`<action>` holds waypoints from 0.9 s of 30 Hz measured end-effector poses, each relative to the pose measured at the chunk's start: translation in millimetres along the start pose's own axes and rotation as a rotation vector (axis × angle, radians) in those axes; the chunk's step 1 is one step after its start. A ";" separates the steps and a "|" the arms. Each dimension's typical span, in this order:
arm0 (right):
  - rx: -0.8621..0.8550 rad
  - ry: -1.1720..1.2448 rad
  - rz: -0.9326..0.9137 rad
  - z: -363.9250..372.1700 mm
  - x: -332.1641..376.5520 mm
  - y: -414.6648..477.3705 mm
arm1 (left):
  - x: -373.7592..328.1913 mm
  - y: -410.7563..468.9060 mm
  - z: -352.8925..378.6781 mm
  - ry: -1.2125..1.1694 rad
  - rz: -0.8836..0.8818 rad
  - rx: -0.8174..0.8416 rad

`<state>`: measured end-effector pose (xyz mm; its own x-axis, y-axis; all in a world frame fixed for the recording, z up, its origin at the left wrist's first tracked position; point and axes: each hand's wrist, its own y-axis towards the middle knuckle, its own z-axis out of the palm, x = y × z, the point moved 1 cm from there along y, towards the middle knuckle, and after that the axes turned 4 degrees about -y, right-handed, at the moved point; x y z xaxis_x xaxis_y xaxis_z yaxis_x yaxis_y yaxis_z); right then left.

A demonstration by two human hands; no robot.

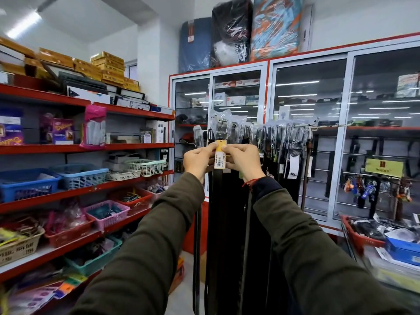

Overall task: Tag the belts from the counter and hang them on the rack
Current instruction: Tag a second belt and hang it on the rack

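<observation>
A dark belt [214, 201] hangs straight down in front of me, its buckle [220, 130] wrapped in clear plastic at the top. A yellow price tag [220, 159] with a barcode sits on the strap just under the buckle. My left hand [198, 160] pinches the tag's left edge and my right hand [244, 160] pinches its right edge. Behind it the rack [302, 126] carries several dark belts [281, 142] with bagged buckles, hanging in a row.
Red shelves [91, 189] with plastic baskets and boxes run along the left. A glass-door cabinet [306, 133] stands behind the rack. At the right a red basket [361, 239] and a blue box [402, 248] hold goods; keychains [363, 189] hang nearby.
</observation>
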<state>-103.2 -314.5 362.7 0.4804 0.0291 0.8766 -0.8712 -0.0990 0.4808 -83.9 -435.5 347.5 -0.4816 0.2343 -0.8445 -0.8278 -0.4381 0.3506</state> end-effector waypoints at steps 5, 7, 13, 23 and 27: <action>-0.031 -0.123 -0.004 -4.1 -22.2 12.9 | 15.6 12.4 2.0 0.185 0.049 -0.007; -0.053 -0.206 -0.052 -7.8 -39.2 14.2 | 27.1 13.3 2.7 0.360 0.160 -0.023; -0.251 -0.436 -0.301 -31.3 -77.2 -36.7 | 75.6 -43.1 7.7 0.689 0.550 -0.067; -0.482 -0.804 -0.133 -145.6 -188.1 -146.1 | 207.6 -154.5 45.7 0.852 0.560 0.336; -0.585 -0.892 0.170 -203.2 -226.4 -190.1 | 261.9 -196.5 73.3 0.856 0.456 0.516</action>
<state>-66.8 -100.2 77.3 0.0428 -0.6987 0.7141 -0.7327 0.4639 0.4979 -68.4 -224.5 87.1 -0.5793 -0.6242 -0.5243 -0.7396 0.1321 0.6600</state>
